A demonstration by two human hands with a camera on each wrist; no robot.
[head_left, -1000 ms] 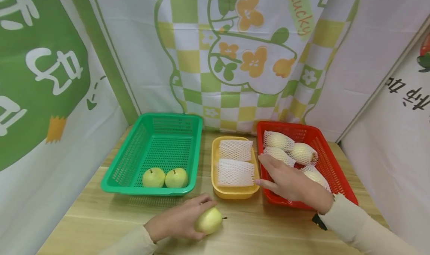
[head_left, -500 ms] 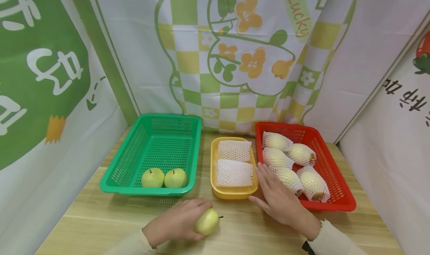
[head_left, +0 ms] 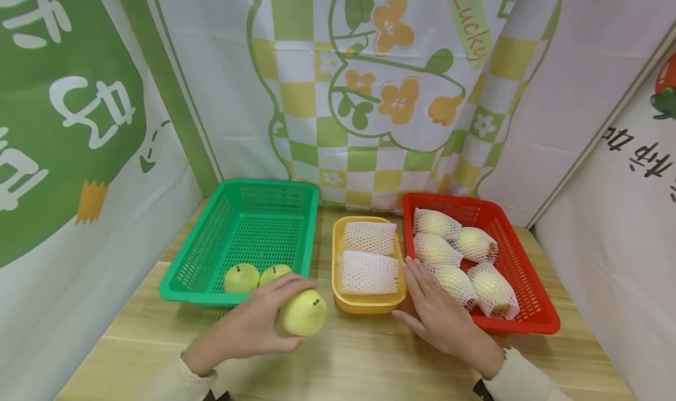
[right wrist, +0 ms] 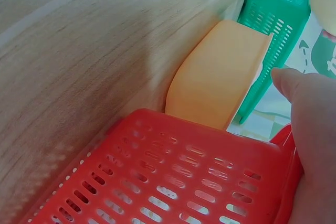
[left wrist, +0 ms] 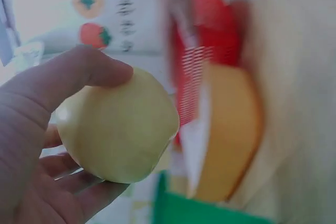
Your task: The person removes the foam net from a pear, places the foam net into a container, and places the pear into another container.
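Note:
My left hand (head_left: pixel 253 324) grips a yellow-green pear (head_left: pixel 303 313), fingers and thumb curled round it, before the front right corner of the green basket (head_left: pixel 200 297). The pear (left wrist: pixel 118 124) shows large in the left wrist view. Two bare pears (head_left: pixel 241 278) lie in that basket, one partly covered by the hand. With fingers extended, my right hand (head_left: pixel 443 316) lies along the front left corner of the red basket (head_left: pixel 528 326); whether it touches the rim I cannot tell. Inside the red basket are several pears in white foam nets (head_left: pixel 491 289).
Between the baskets stands a small yellow tray (head_left: pixel 369 307) with two flat white foam nets (head_left: pixel 369 272) in it. All rest on a wooden table (head_left: pixel 364 366). A printed curtain (head_left: pixel 296 49) hangs behind, and cloth walls flank both sides.
The left hand has lifted the pear and moved it left, turning its stem toward the head camera. The right hand has drawn back from over the red basket to its front left corner.

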